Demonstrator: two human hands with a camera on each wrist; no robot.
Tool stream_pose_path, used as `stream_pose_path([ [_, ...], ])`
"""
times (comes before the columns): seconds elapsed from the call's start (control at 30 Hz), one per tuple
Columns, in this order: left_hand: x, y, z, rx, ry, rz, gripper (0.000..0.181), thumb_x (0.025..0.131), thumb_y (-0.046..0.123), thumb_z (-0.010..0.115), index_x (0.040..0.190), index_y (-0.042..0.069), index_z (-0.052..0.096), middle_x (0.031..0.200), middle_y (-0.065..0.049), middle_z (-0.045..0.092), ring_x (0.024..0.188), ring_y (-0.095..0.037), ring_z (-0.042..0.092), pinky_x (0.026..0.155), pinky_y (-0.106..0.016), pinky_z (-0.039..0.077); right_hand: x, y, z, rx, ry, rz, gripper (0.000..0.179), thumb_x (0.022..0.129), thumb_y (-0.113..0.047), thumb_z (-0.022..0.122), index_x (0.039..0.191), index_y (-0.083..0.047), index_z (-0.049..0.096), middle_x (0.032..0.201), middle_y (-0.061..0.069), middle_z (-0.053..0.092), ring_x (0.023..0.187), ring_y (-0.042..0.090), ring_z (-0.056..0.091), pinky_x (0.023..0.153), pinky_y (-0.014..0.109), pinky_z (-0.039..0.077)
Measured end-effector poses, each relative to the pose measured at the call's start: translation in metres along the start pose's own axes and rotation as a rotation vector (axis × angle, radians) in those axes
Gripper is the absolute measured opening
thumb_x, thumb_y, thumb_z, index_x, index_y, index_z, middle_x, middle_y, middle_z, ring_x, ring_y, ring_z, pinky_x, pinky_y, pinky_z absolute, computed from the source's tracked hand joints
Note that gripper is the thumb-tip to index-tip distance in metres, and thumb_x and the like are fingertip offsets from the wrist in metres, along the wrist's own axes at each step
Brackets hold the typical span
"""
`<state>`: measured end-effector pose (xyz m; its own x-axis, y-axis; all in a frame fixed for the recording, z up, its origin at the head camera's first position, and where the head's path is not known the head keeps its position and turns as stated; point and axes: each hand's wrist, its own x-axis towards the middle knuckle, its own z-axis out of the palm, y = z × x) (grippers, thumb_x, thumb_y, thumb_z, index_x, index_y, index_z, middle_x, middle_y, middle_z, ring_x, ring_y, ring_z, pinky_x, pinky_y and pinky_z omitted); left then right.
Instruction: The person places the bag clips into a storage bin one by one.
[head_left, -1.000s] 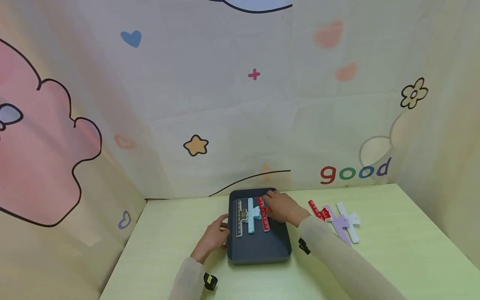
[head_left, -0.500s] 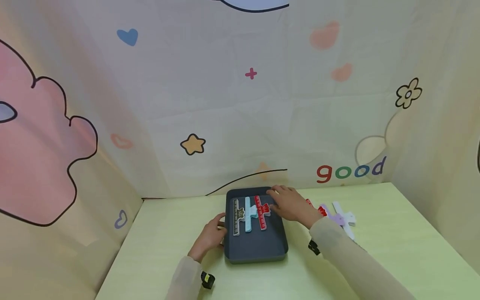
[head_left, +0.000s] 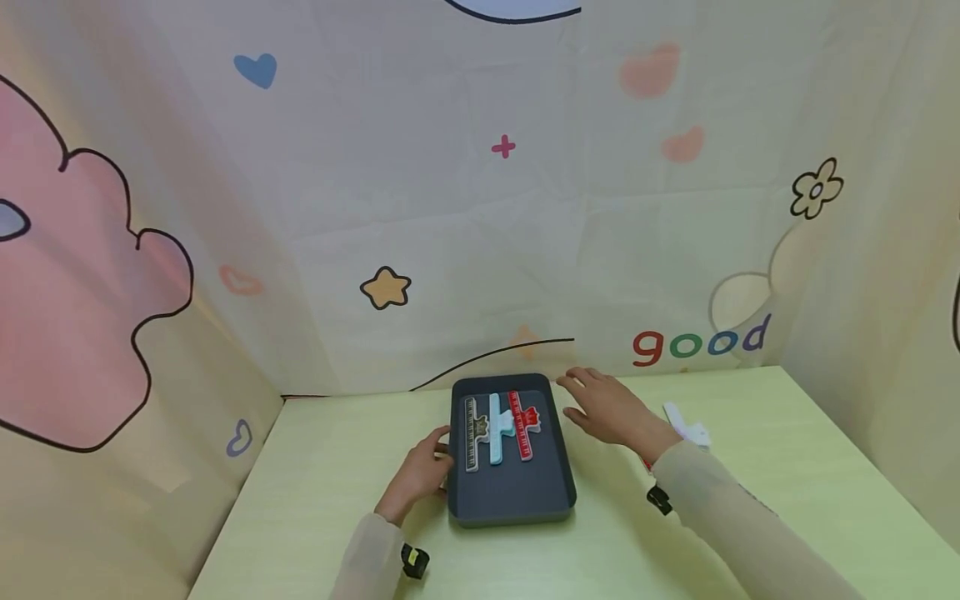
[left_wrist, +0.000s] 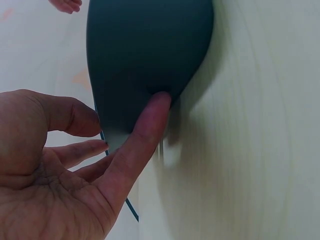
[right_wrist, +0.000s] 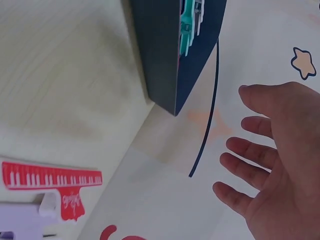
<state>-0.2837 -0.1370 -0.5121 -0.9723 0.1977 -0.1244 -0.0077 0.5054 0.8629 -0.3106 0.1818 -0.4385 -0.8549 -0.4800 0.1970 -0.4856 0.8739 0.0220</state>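
Seen from the head camera, a person in pale sleeves (head_left: 369,560) works over a dark tray (head_left: 513,503) at the lower centre of the frame, set on a light green table (head_left: 315,492). Three clips lie side by side within it: a dark clip (head_left: 472,440), a light blue clip (head_left: 496,429) and, slightly slanted, a red clip (head_left: 521,427). The left hand (head_left: 418,475) touches the tray's left side, while the right hand (head_left: 609,410), fingers apart and loosely bent, hangs in the air just beyond its upper right edge, holding nothing. A white clip (head_left: 686,427) shows at centre right, partly hidden by the right arm, below the word "good" on a cartoon backdrop (head_left: 465,208). From the left wrist, the left hand spreads across the lower left, digits against the tray's outer wall at top centre; whether it grips cannot be told. From the right wrist, the right hand fills the lower right with palm bare and fingers parted, well apart from the tray at top centre, as a red-and-white clip (right_wrist: 50,177) and a lavender clip (right_wrist: 19,217) lie on the table at lower left.
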Motion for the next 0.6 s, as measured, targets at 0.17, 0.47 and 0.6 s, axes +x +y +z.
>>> stream_pose_path([
  [0.17,0.000,0.001,0.000,-0.005,0.005,-0.002,0.061,0.093,0.005,0.047,0.152,0.007,0.032,0.136,-0.031,0.051,0.094,-0.030,0.066,0.055,-0.036,0.062,-0.010,0.012,-0.003,0.003,-0.010,0.010,0.054,0.091,-0.030,0.069,0.137,-0.007,0.053,0.136,0.017,0.055,0.125,0.036,0.054,0.105,0.052,0.049],
  [0.47,0.000,0.001,0.000,-0.010,0.009,-0.011,0.061,0.093,0.005,0.047,0.152,0.006,0.032,0.136,-0.031,0.051,0.095,-0.031,0.066,0.056,-0.037,0.062,-0.028,0.034,0.002,0.031,0.023,-0.019,0.049,0.087,-0.019,0.073,0.130,-0.003,0.057,0.128,0.017,0.058,0.116,0.034,0.058,0.099,0.048,0.053],
  [0.6,0.000,0.001,-0.001,-0.016,0.004,-0.011,0.061,0.093,0.005,0.047,0.152,0.006,0.032,0.137,-0.030,0.051,0.097,-0.031,0.065,0.056,-0.037,0.062,-0.035,0.043,0.007,0.058,0.009,-0.011,0.049,0.086,-0.016,0.074,0.130,-0.001,0.057,0.127,0.017,0.058,0.113,0.033,0.059,0.096,0.046,0.055],
])
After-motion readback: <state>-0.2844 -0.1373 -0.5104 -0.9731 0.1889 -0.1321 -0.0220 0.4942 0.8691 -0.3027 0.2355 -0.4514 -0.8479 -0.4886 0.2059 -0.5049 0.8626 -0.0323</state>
